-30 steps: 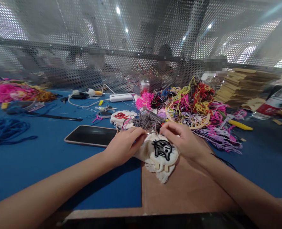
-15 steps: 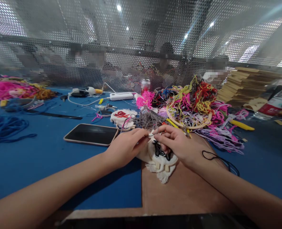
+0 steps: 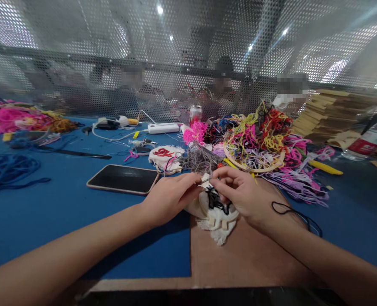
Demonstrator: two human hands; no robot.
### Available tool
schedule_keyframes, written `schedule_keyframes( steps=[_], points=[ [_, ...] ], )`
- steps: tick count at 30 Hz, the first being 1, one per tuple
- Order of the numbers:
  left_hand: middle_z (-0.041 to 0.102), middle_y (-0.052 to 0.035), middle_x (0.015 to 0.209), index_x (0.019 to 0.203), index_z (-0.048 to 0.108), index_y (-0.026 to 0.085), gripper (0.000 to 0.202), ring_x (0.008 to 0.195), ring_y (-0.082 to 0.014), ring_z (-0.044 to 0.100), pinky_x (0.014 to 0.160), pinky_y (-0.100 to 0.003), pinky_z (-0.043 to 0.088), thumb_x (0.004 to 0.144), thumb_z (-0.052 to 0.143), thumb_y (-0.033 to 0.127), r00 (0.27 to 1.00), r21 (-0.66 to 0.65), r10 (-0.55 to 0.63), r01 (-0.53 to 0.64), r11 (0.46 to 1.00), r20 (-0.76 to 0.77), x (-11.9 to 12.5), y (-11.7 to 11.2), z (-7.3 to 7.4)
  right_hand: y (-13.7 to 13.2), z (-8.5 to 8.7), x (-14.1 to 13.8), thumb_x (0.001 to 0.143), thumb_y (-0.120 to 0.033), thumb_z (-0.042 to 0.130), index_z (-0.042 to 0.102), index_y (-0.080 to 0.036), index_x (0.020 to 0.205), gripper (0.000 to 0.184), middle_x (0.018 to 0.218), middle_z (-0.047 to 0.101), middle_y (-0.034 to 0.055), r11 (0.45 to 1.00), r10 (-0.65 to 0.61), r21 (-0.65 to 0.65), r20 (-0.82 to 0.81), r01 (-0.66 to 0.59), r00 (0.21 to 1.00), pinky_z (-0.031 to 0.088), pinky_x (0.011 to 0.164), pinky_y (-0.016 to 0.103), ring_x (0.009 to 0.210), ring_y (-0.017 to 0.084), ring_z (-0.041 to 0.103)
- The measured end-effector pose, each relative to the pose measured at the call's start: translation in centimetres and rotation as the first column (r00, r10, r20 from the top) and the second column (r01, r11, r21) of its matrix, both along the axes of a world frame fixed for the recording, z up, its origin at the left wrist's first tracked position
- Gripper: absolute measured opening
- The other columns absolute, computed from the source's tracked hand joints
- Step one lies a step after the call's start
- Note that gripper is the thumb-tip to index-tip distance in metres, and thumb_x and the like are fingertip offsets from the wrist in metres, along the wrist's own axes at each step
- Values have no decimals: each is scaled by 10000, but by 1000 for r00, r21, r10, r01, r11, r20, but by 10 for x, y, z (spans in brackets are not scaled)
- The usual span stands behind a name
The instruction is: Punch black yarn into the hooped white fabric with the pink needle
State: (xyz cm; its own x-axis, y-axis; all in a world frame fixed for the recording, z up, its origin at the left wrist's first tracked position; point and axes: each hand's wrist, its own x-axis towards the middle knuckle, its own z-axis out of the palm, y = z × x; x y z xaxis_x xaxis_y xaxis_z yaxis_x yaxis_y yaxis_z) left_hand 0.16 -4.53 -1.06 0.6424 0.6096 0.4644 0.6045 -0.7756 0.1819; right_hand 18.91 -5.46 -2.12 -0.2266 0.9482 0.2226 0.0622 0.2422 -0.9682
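Note:
My left hand [image 3: 172,196] pinches a thin, shiny needle [image 3: 205,181] between thumb and forefinger. My right hand [image 3: 236,187] is closed in a pinch at the needle's other end; whatever lies in its fingertips is too small to make out. Under both hands sits a small embroidery hoop [image 3: 203,204] with white cloth [image 3: 220,236], frayed at its lower edge. Black yarn stitches [image 3: 216,202] cover part of the cloth, and the right hand hides some of them.
Left of my hands lies a phone [image 3: 123,179]; behind it, a hooped cloth with red stitching [image 3: 165,156]. A tangled yarn heap [image 3: 255,136] holds a larger wooden hoop [image 3: 271,169]. A can [image 3: 195,114], cardboard stack [image 3: 331,112] and bottle [image 3: 367,142] stand farther back.
My right fingertips have shifted slightly right, and more of the needle shows between the hands. The left hand has hardly moved. The whole view has shifted a little.

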Motion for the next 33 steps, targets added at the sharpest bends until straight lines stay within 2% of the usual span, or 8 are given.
schedule_keyframes(
  steps=[8,17,26,33],
  points=[
    [630,-7,813,946,483,191,224,646,-130,594,544,-215,406,898,314,330,997,-41,69,-70,997,-25,0,-1,1,-1,1,-1,748,-297,599,546,-197,798,124,448,445,-88,1000,1,19,-10,-1,1000,331,378,131,377,32,420],
    [637,-13,812,945,487,190,234,636,-126,591,550,-216,412,893,320,345,997,-67,76,-76,995,0,-1,-1,0,-2,2,-1,760,-264,575,529,-189,785,91,450,441,-89,999,29,39,18,-29,999,322,373,133,373,30,408],
    [621,-10,810,954,479,193,214,638,-126,585,537,-214,403,897,312,316,997,-46,60,-62,997,-37,-1,1,0,-4,3,0,740,-313,609,539,-207,924,224,449,457,-94,997,76,-6,16,-76,997,346,397,148,384,37,418],
    [601,8,746,937,474,191,198,602,-117,568,520,-203,383,894,325,313,997,-41,21,-24,999,-68,0,-1,2,-3,3,-1,720,-316,630,574,-179,772,157,436,467,-76,1000,-11,7,17,11,1000,323,363,137,378,39,430]
  ],
)
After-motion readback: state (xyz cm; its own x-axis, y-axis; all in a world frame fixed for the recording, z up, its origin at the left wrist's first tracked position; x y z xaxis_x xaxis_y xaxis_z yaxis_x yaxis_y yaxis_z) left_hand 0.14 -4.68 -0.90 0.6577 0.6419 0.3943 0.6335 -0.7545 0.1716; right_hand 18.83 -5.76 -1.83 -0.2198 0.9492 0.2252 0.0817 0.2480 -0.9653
